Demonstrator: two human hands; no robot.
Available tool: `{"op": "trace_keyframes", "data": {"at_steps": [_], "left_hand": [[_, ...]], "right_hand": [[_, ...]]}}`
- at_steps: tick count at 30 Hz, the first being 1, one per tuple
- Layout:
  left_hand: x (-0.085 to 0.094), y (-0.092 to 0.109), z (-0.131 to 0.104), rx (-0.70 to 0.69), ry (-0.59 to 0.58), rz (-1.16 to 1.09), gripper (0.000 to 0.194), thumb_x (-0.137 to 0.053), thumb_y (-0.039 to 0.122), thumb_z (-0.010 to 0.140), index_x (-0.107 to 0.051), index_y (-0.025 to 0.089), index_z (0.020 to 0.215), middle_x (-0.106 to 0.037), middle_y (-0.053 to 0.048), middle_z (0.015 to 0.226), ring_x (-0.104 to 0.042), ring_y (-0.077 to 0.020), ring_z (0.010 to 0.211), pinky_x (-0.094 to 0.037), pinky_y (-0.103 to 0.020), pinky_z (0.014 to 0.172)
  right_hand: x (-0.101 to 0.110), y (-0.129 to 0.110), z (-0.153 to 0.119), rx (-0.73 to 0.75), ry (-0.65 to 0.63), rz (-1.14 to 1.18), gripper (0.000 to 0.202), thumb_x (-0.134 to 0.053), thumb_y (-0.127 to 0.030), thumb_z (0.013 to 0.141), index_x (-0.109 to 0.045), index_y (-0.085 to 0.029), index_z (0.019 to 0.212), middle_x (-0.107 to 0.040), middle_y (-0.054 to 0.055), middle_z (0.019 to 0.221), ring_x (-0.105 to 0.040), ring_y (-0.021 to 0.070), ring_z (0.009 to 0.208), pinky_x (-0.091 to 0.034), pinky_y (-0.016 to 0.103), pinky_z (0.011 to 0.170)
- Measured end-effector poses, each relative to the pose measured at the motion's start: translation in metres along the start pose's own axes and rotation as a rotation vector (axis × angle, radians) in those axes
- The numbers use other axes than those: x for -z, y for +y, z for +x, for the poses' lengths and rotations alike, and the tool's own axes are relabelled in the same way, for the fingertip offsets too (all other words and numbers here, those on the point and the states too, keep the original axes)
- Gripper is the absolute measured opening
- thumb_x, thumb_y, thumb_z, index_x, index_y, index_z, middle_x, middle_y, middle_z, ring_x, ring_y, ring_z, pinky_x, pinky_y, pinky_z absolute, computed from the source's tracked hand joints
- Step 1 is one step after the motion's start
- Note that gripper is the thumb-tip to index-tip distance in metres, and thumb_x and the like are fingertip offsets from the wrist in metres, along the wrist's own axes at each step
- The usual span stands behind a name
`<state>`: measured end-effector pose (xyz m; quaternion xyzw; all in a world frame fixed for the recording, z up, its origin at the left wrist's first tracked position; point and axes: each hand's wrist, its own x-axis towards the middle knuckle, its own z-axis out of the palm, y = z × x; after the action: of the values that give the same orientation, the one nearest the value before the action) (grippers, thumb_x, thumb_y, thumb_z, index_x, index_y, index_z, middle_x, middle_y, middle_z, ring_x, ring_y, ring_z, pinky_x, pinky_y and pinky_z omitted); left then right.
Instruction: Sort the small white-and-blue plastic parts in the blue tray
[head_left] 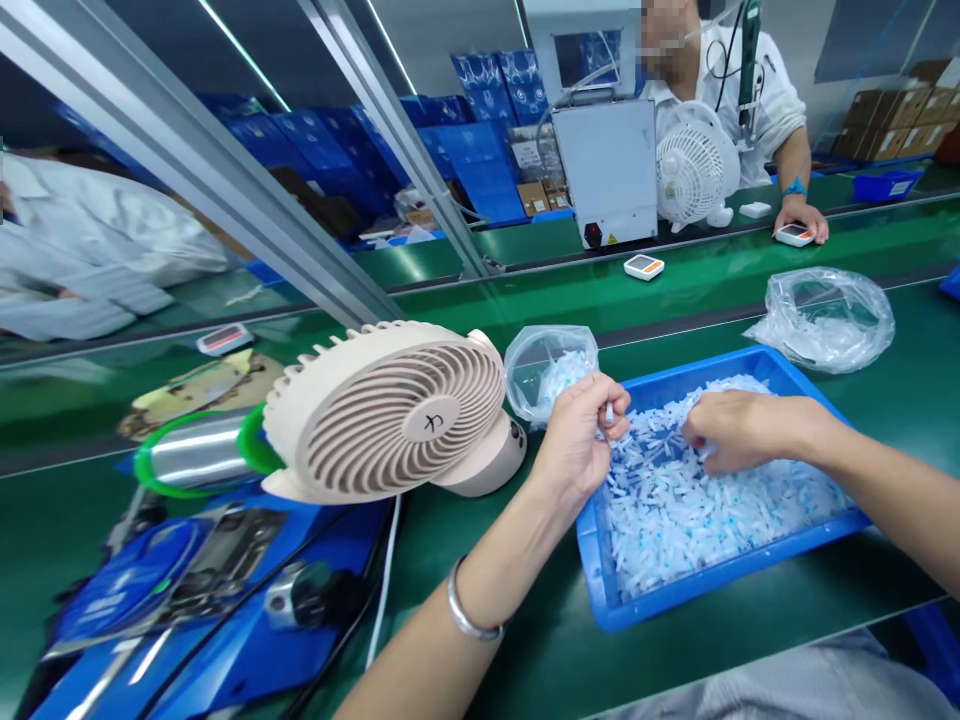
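Note:
A blue tray on the green table holds a heap of small white and pale blue pieces. My left hand is raised over the tray's left edge, its fingers closed on a small white piece. Inside the tray, my right hand reaches down with bent fingertips among the pieces; what they hold, if anything, is hidden. Just behind my left hand stands an open clear plastic bag with similar pieces in it.
A beige fan stands left of my left hand. Beyond the tray lies another clear bag. Tools and cables lie on blue material at lower left. Across the table, a person's hand touches a small white device.

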<state>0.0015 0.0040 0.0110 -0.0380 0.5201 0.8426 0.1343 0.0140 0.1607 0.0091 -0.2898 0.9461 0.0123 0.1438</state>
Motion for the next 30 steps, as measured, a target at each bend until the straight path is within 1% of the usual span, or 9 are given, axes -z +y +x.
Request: {"op": "trace_keyframes", "data": {"at_steps": [3,5,6,10,14,17,21,24,30], "left_hand": [[0.001,0.002,0.001,0.086,-0.057,-0.088,0.019,-0.045,0.003,0.056,-0.036,0.015,0.044,-0.037,0.004,0.044,-0.027,-0.0015,0.037,-0.021,-0.013,0.033],[0.002,0.003,0.002,0.151,-0.103,-0.171,0.016,-0.043,0.003,0.057,-0.039,0.015,0.048,-0.036,0.004,0.044,-0.026,-0.0017,0.036,-0.022,-0.013,0.033],[0.002,0.004,0.002,0.175,-0.12,-0.204,0.014,-0.042,0.003,0.058,-0.041,0.015,0.051,-0.037,0.004,0.045,-0.027,-0.0018,0.036,-0.023,-0.013,0.033],[0.004,0.005,0.003,0.221,-0.151,-0.252,0.011,-0.041,0.004,0.06,-0.046,0.014,0.059,-0.036,0.005,0.045,-0.027,-0.0014,0.035,-0.023,-0.012,0.032],[0.005,0.006,0.003,0.241,-0.163,-0.271,0.008,-0.041,0.008,0.064,-0.045,0.013,0.058,-0.037,0.004,0.046,-0.027,-0.0008,0.034,-0.024,-0.011,0.032],[0.005,0.006,0.003,0.238,-0.187,-0.284,0.009,-0.041,0.006,0.062,-0.045,0.013,0.058,-0.036,0.004,0.046,-0.027,-0.0006,0.035,-0.025,-0.011,0.033],[0.006,0.006,0.003,0.222,-0.205,-0.283,0.013,-0.039,0.001,0.061,-0.046,0.012,0.059,-0.039,0.003,0.048,-0.029,-0.001,0.035,-0.027,-0.011,0.034],[0.005,0.006,0.003,0.22,-0.198,-0.28,0.015,-0.038,0.001,0.063,-0.047,0.012,0.059,-0.041,0.003,0.047,-0.029,-0.0013,0.034,-0.027,-0.011,0.033],[0.004,0.006,0.005,0.223,-0.17,-0.28,0.024,-0.034,0.013,0.075,-0.047,0.012,0.055,-0.04,0.002,0.044,-0.027,-0.0016,0.031,-0.025,-0.013,0.031]], "right_hand": [[0.002,0.001,0.001,-0.092,0.126,-0.063,0.006,-0.062,-0.02,0.065,-0.062,-0.018,0.07,-0.058,0.004,0.059,-0.052,0.015,0.052,-0.027,0.024,0.043],[0.003,-0.003,0.005,-0.107,0.182,-0.045,0.01,-0.054,-0.023,0.074,-0.062,-0.017,0.078,-0.059,0.005,0.06,-0.054,0.0153,0.053,-0.025,0.025,0.044],[0.002,-0.005,0.008,-0.099,0.204,-0.039,0.012,-0.05,-0.019,0.077,-0.061,-0.018,0.082,-0.06,0.005,0.061,-0.055,0.015,0.055,-0.025,0.025,0.044],[-0.005,-0.012,0.02,-0.041,0.222,-0.067,0.025,-0.044,-0.004,0.074,-0.059,-0.017,0.089,-0.063,0.006,0.068,-0.058,0.0157,0.062,-0.025,0.025,0.048],[-0.018,-0.011,0.03,0.04,0.203,-0.161,0.02,-0.045,-0.006,0.075,-0.058,-0.014,0.088,-0.063,0.009,0.074,-0.059,0.0193,0.068,-0.028,0.027,0.051],[-0.022,-0.01,0.033,0.072,0.214,-0.185,0.02,-0.044,-0.005,0.074,-0.058,-0.012,0.087,-0.063,0.011,0.076,-0.059,0.0205,0.073,-0.03,0.028,0.054],[-0.017,-0.009,0.033,0.047,0.167,-0.053,0.019,-0.044,-0.007,0.075,-0.055,-0.011,0.089,-0.062,0.01,0.08,-0.058,0.0188,0.073,-0.032,0.026,0.055],[-0.011,-0.006,0.03,0.037,0.216,0.073,0.017,-0.041,-0.008,0.076,-0.054,-0.011,0.086,-0.062,0.01,0.082,-0.057,0.0164,0.073,-0.034,0.024,0.056],[-0.008,-0.01,0.024,0.108,0.267,0.211,0.018,-0.041,-0.004,0.075,-0.057,-0.011,0.074,-0.062,0.007,0.075,-0.055,0.0142,0.068,-0.036,0.023,0.059]]}}
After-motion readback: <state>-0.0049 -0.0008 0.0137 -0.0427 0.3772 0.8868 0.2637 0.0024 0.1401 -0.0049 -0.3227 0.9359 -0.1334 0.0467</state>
